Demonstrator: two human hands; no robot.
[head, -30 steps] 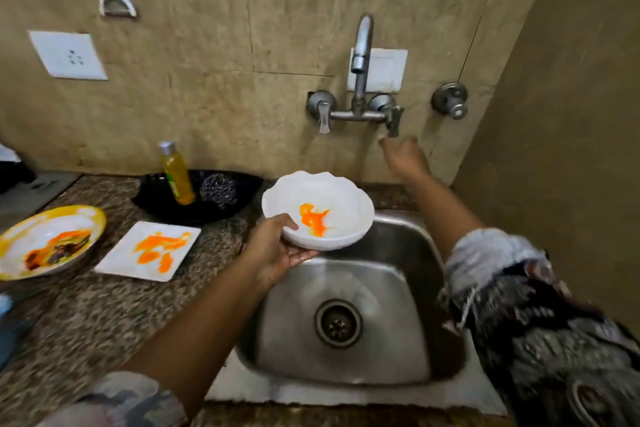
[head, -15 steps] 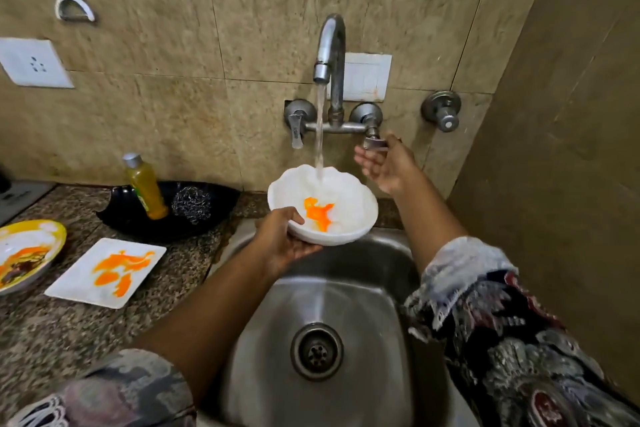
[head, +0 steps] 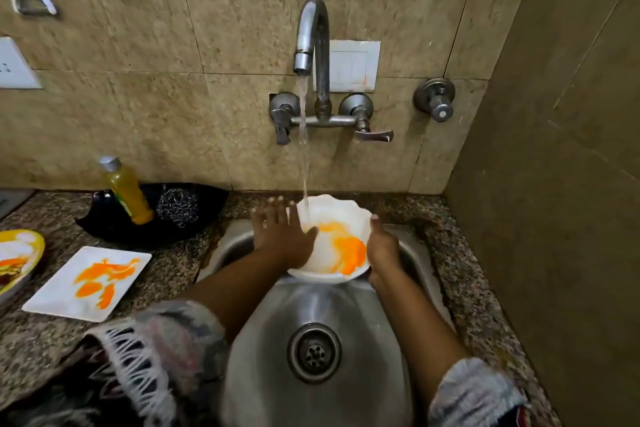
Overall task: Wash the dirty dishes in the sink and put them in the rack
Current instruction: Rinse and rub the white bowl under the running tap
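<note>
White scalloped bowl (head: pixel 332 246) over the steel-grey sink (head: pixel 318 350) has a bright orange smear. Left of the sink, a white square plate (head: pixel 86 282) has orange blotches too, and a yellow-rimmed plate (head: pixel 19 256) sits further left. Behind those: yellow bottle (head: pixel 127 191) with silver cap, silvery scrubber (head: pixel 177 206), black dish (head: pixel 152 215). Speckled brown-grey granite counter (head: pixel 48 333), beige mottled wall tiles (head: pixel 138 97).

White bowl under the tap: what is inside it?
Inside the white bowl: smeared orange residue, tap water landing near its far rim, and the left hand thumb. That hand covers the bowl's left edge.
</note>
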